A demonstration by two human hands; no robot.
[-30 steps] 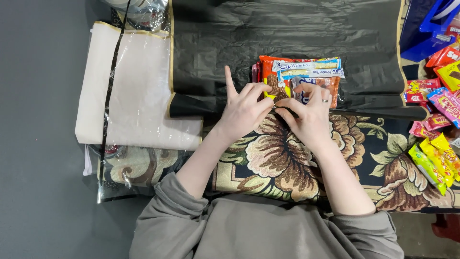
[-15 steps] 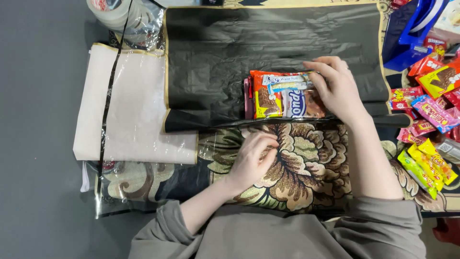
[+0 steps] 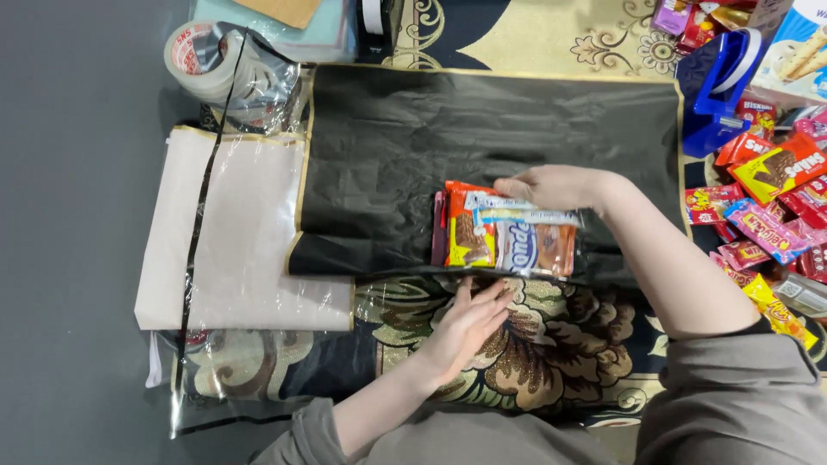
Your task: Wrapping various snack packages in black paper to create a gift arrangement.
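right hand (image 3: 556, 185): laid open on the snack packets (image 3: 508, 237)
left hand (image 3: 469, 323): spread flat, open, on clear film (image 3: 258, 379)

I see snack packets (image 3: 508, 237), small stack, orange-red and brown wrappers with pale one on top, lying flat on black sheet (image 3: 405, 138) near its front edge.

snack packets (image 3: 508, 237) on wrapping sheet (image 3: 482, 120)
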